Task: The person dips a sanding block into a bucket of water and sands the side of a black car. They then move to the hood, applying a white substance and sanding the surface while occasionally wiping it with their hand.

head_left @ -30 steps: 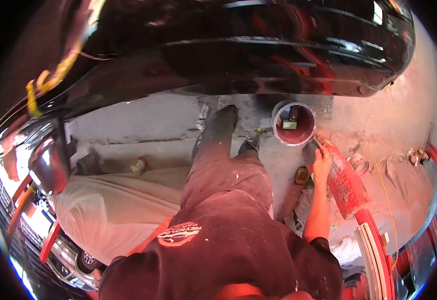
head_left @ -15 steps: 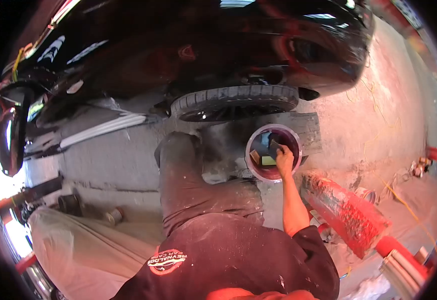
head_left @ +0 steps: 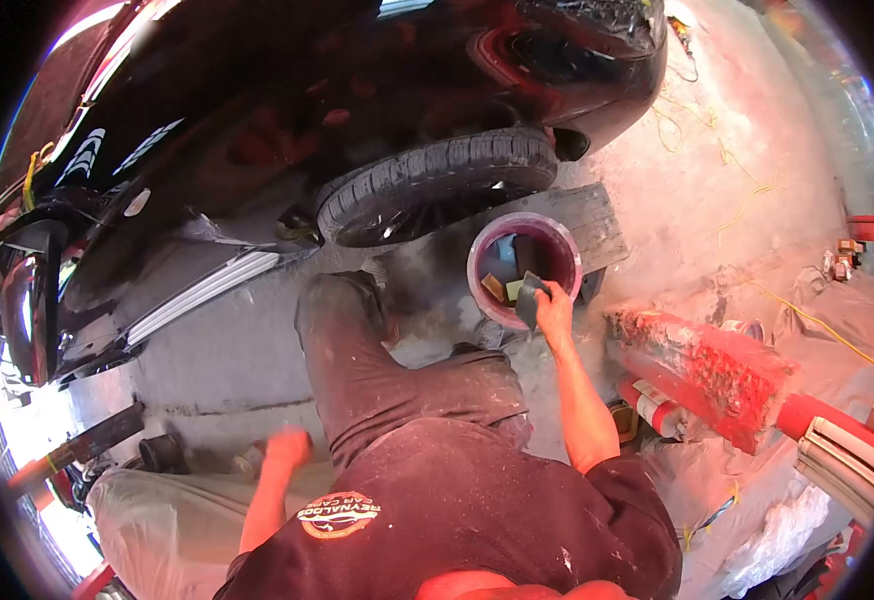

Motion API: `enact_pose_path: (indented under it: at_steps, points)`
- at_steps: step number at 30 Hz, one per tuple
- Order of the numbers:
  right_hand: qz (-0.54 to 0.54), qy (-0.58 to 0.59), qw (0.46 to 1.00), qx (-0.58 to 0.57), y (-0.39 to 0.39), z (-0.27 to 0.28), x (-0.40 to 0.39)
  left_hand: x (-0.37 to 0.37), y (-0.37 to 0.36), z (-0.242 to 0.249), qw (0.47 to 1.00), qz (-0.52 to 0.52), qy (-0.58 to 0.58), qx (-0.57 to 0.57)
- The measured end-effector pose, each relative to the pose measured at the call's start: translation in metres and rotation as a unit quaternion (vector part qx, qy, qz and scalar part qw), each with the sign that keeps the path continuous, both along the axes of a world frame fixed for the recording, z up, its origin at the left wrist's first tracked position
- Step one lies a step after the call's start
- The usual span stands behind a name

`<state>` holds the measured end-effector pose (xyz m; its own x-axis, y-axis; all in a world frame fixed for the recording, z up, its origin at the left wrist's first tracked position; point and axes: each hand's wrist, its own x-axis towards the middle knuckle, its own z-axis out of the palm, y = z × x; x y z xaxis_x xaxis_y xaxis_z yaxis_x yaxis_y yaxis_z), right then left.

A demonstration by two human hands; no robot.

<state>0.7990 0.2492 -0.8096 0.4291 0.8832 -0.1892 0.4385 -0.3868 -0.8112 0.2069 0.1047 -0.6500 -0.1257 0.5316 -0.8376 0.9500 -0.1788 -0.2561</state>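
Observation:
Pinched in my right hand (head_left: 555, 308) is a dark flat piece (head_left: 530, 300), perhaps sandpaper, held over the near rim of a round bucket (head_left: 477, 262). Inside the bucket lie a blue piece (head_left: 503, 250), a tan block (head_left: 494, 288) and a pale yellow-green block (head_left: 514, 290). My left hand (head_left: 289, 447) is to the left of my legs, blurred and apart from any object; its fingers cannot be made out.
A black car (head_left: 257, 120) with its wheel (head_left: 437, 180) stands in front of me. The bucket is by a dark board (head_left: 597, 225). A worn red beam (head_left: 702, 375) is at the right, plastic sheeting (head_left: 172, 520) at the lower left.
My right hand has come up out of the bucket toward me with the dark piece. My left hand has come into view at the left. The view has shifted and turned slightly.

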Motion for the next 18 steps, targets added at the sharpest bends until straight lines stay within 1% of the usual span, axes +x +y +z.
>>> enact_pose_path:
  at_steps: [1,2,3,4,5,6,7,8,9,10,11,12,14,16,18]
  points:
    - [-0.003,0.006,1.0,0.008,0.004,-0.005,0.0,0.022,0.042,0.021,0.997,-0.005,0.003,0.071]
    - [-0.007,0.06,0.997,0.038,0.009,-0.005,-0.001,0.067,0.086,0.063,0.976,0.053,-0.036,0.206]
    - [-0.003,0.072,0.997,0.04,0.015,0.001,-0.007,0.096,0.117,0.08,0.938,0.094,-0.079,0.325]
    - [0.0,0.084,0.996,0.043,0.021,0.011,-0.012,0.117,0.142,0.089,0.881,0.102,-0.179,0.427]
    - [-0.008,0.114,0.993,0.04,0.024,0.02,-0.019,0.149,0.166,0.1,0.833,0.124,-0.26,0.473]
    - [0.004,0.139,0.99,0.034,0.027,0.038,-0.027,0.178,0.184,0.097,0.778,0.092,-0.353,0.512]
    - [0.018,0.163,0.986,0.03,0.03,0.061,-0.036,0.205,0.2,0.095,0.776,0.088,-0.405,0.475]
    - [0.032,0.185,0.982,0.027,0.031,0.075,-0.043,0.228,0.212,0.083,0.777,0.082,-0.458,0.424]
    - [0.063,0.222,0.973,0.028,0.026,0.078,-0.048,0.25,0.222,0.072,0.795,0.064,-0.497,0.343]
    - [0.1,0.227,0.967,0.057,0.026,0.084,-0.055,0.273,0.229,0.053,0.789,0.014,-0.529,0.312]
    - [0.13,0.226,0.962,0.082,0.023,0.092,-0.061,0.294,0.231,0.033,0.794,0.0,-0.543,0.274]
    - [0.156,0.224,0.957,0.103,0.017,0.099,-0.063,0.313,0.232,0.024,0.796,-0.005,-0.557,0.238]
    - [0.187,0.2,0.956,0.106,0.011,0.103,-0.065,0.33,0.237,-0.007,0.813,-0.005,-0.568,0.128]
    - [0.2,0.214,0.953,0.074,0.008,0.087,-0.062,0.33,0.234,-0.041,0.829,-0.03,-0.548,0.107]
    - [0.225,0.241,0.944,0.025,0.006,0.064,-0.051,0.327,0.234,-0.058,0.839,-0.056,-0.532,0.099]
